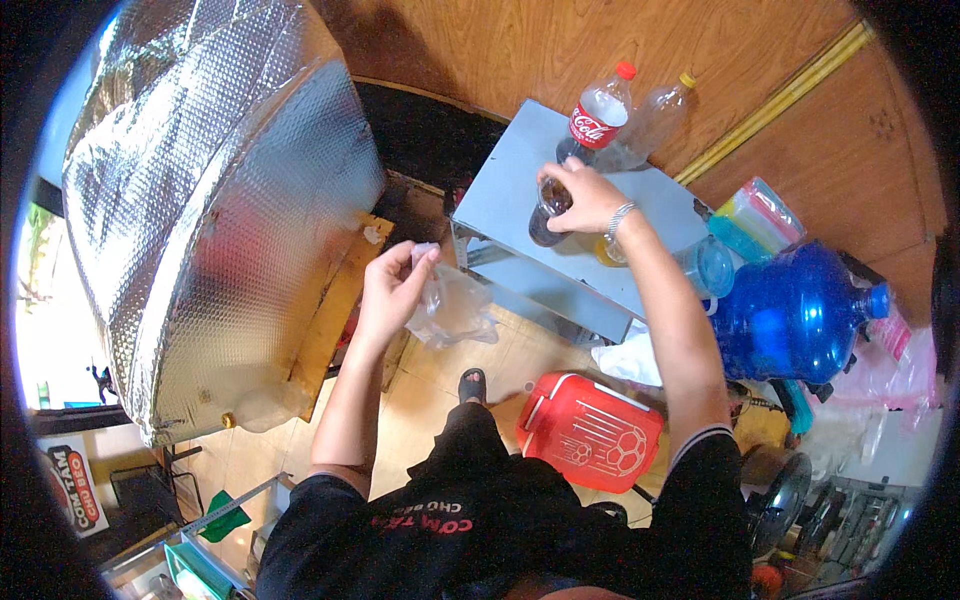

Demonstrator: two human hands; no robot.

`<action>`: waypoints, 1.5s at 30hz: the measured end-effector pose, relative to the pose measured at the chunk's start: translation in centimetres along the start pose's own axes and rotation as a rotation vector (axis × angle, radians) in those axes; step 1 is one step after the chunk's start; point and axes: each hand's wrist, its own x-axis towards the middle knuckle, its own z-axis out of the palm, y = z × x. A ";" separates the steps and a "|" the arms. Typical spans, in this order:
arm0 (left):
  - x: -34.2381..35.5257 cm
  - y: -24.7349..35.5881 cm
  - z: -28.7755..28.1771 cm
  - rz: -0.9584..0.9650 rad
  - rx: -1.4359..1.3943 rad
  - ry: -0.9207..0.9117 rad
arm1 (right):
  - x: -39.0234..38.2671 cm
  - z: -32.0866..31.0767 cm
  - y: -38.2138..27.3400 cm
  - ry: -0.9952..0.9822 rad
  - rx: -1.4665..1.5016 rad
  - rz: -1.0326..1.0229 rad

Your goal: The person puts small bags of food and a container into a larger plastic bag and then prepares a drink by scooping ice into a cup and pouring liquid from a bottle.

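My left hand (pixel 390 292) pinches the top of a thin clear plastic bag (pixel 452 308), which hangs down in front of the small table. With my right hand (pixel 592 203) I grip the upper part of a clear cup of dark drink (pixel 545 226) near the table's left edge. Just behind it stands a large soda bottle with a red cap and red label (pixel 594 122), partly filled with dark liquid. To that bottle's right is a clear bottle with a yellow cap (pixel 655 118). Something yellow (pixel 608 252) shows beneath my right wrist, mostly hidden.
The grey-blue table (pixel 510 150) stands against a wood-panel wall (pixel 560 40). A large silver foil cover (pixel 250 190) fills the left. Right of the table are a blue water jug (pixel 785 310) and a clear blue-tinted container (pixel 708 265). A red cooler box (pixel 590 430) sits on the tiled floor.
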 end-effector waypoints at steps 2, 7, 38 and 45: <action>1.4 0.2 0.4 -0.031 -0.126 -0.014 | -1.0 -4.5 -3.7 0.014 0.063 -0.105; 3.9 0.5 2.9 0.027 -0.403 0.015 | -2.0 -9.9 -11.3 -0.043 0.252 -0.373; 12.3 -3.4 12.4 0.346 -0.217 -0.194 | 2.8 -2.8 -6.4 -0.048 -0.220 0.147; 14.6 -12.1 15.2 0.296 -0.229 -0.249 | 3.2 4.6 -1.4 0.004 -0.155 0.259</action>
